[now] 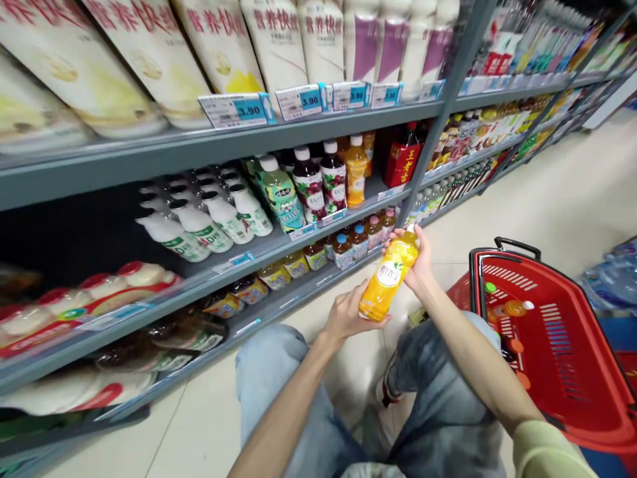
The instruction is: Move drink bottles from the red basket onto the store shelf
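An orange juice bottle (389,275) with a white cap and a pale round label is held tilted in front of my knees. Its base rests in my left hand (347,311), with the fingers curled under it. Around the neck and upper side closes my right hand (422,259). Behind it, on the middle shelf, stands a similar orange bottle (356,172), beside dark grape-coloured bottles (333,178) and a green bottle (281,192).
To my right stands a red shopping basket (592,332) with a black handle and several bottles inside. Grey shelving (318,133) runs along the left, carrying white drink bottles (279,46) and price tags. Shrink-wrapped water bottles (610,289) lie beyond the basket.
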{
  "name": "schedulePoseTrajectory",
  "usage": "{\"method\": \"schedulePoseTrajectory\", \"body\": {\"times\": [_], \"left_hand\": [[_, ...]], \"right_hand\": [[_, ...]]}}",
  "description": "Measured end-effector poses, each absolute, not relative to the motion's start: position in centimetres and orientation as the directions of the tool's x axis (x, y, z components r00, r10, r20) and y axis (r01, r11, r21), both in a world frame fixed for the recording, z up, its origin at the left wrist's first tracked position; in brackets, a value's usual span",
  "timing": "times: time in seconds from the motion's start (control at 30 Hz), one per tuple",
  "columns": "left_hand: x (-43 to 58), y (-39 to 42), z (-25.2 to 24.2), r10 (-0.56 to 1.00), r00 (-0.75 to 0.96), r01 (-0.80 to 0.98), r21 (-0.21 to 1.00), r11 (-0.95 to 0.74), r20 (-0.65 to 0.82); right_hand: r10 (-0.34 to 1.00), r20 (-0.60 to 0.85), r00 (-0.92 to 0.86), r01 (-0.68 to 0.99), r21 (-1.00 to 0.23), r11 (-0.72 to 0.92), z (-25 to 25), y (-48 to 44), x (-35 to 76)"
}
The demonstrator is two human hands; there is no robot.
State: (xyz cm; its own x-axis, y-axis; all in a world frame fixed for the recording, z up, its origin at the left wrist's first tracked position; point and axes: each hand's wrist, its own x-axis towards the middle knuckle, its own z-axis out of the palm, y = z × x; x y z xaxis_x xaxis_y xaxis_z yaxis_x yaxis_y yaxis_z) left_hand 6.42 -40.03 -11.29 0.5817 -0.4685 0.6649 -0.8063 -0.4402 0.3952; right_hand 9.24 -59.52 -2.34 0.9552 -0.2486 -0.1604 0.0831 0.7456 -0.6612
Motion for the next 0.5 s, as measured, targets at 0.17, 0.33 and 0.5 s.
{"method": "schedulePoseTrajectory", "body": {"times": [0.17, 0.33, 0.5], "left_hand": [[6.1, -41.2, -11.4, -0.401, 0.604, -0.794, 0.475, -0.38, 0.689], [4.9, -42.3, -11.0, -0.333, 0.728, -0.685, 0.642, -0.344, 0.599], [4.9, -42.9, -10.2, -0.328, 0.854, -0.505, 0.794, -0.339, 0.403]], "right_hand": [[-0.3, -0.246, 0.922, 0.062, -0.671, 0.738, -0.8, -59.9, 8.9], [-0.306, -0.344, 0.888, -0.015, -0.687, 0.727, -0.6, -60.7, 9.0], [-0.3, -0.396, 0.868, -0.046, -0.665, 0.746, -1.1, -61.5, 9.6]]}}
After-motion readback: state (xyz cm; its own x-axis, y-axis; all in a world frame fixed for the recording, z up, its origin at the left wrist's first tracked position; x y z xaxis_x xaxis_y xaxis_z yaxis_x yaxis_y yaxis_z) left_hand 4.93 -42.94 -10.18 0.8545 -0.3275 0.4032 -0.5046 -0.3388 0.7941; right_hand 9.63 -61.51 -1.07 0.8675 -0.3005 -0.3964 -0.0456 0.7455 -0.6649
